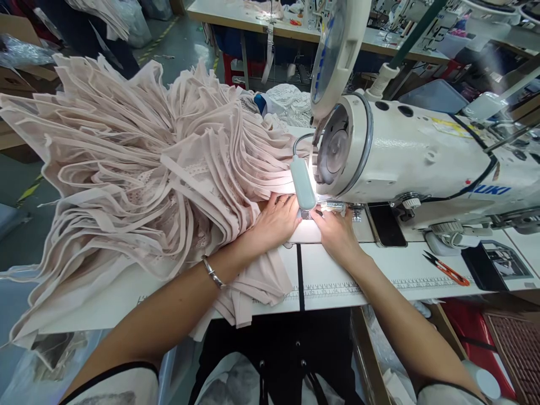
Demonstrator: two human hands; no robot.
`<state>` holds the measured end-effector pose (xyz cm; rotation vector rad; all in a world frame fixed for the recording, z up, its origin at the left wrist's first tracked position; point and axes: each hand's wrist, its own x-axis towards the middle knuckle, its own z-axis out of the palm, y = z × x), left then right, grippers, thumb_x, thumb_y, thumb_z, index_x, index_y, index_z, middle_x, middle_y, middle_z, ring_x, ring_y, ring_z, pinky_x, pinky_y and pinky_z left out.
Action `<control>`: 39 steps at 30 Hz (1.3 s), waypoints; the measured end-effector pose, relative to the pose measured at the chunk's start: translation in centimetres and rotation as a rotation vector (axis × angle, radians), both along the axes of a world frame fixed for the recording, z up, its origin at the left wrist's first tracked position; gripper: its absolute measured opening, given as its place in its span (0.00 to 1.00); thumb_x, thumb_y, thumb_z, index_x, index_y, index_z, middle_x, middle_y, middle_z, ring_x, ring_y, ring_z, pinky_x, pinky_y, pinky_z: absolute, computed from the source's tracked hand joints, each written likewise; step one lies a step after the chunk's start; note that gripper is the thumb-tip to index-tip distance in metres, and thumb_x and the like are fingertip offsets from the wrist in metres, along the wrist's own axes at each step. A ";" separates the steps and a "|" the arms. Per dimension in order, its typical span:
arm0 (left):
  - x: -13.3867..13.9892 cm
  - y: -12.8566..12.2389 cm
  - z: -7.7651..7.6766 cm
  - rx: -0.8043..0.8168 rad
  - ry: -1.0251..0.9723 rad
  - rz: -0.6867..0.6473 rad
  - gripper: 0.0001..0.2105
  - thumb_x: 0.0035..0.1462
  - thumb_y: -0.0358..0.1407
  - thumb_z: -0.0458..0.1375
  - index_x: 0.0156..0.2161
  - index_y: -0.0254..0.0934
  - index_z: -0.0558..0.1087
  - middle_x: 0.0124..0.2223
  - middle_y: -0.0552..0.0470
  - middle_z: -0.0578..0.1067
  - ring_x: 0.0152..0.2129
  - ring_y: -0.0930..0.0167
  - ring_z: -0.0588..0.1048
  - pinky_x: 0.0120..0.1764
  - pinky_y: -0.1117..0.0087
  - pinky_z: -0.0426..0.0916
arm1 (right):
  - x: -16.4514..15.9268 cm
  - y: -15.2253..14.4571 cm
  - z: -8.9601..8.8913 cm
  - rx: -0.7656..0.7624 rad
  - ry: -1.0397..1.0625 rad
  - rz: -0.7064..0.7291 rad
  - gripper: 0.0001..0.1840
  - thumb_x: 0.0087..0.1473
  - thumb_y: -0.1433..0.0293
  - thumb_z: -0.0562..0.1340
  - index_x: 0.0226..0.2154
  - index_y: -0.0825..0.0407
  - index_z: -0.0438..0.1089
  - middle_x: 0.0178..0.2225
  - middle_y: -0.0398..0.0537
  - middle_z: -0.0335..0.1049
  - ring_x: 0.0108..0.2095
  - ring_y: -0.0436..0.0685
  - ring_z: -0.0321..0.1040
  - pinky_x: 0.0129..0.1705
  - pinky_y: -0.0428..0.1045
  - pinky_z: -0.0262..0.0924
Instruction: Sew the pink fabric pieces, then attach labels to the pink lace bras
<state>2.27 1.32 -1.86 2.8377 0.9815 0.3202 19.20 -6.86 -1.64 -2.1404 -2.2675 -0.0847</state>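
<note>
Pale pink fabric (310, 232) lies under the needle area of a white sewing machine (405, 149). My left hand (274, 222) rests flat on it just left of the presser foot (306, 214), fingers stretched forward. On the other side, my right hand (338, 232) pinches the fabric's edge close to the foot, its thumb pointing at the needle; the machine head partly hides its other fingers. A small lit lamp (302, 183) hides the needle. Joined to this work on the left is a big heap of pale pink garments (139, 169) with straps and lace.
Orange-handled thread snips (447, 269), a dark phone (386, 225) and a black box (485, 265) lie to the right. A printed ruler (333, 291) runs along the table's front edge. Another sewing table (228, 18) stands behind; a person's dark-clothed leg (103, 39) shows at upper left.
</note>
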 end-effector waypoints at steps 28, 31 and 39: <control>-0.1 -0.1 -0.1 0.127 -0.101 -0.010 0.10 0.66 0.29 0.46 0.43 0.34 0.70 0.42 0.41 0.74 0.45 0.58 0.71 0.48 0.56 0.64 | 0.8 0.4 -1.2 0.009 0.053 0.001 0.33 0.56 0.80 0.45 0.60 0.47 0.65 0.49 0.57 0.71 0.46 0.64 0.63 0.49 0.59 0.58; 0.1 0.3 0.0 0.072 -0.169 0.120 0.13 0.65 0.25 0.43 0.43 0.35 0.70 0.42 0.41 0.74 0.39 0.61 0.72 0.43 0.60 0.67 | 1.1 0.6 -1.4 0.037 0.099 0.001 0.30 0.59 0.77 0.46 0.59 0.47 0.67 0.50 0.57 0.71 0.47 0.65 0.63 0.50 0.59 0.57; 2.2 3.4 0.8 -0.083 -0.184 0.244 0.16 0.66 0.28 0.45 0.56 0.33 0.65 0.56 0.38 0.70 0.51 0.59 0.69 0.51 0.59 0.66 | 1.1 1.3 -1.7 -0.087 0.154 -0.032 0.26 0.66 0.70 0.44 0.60 0.56 0.64 0.44 0.60 0.73 0.45 0.65 0.67 0.54 0.62 0.55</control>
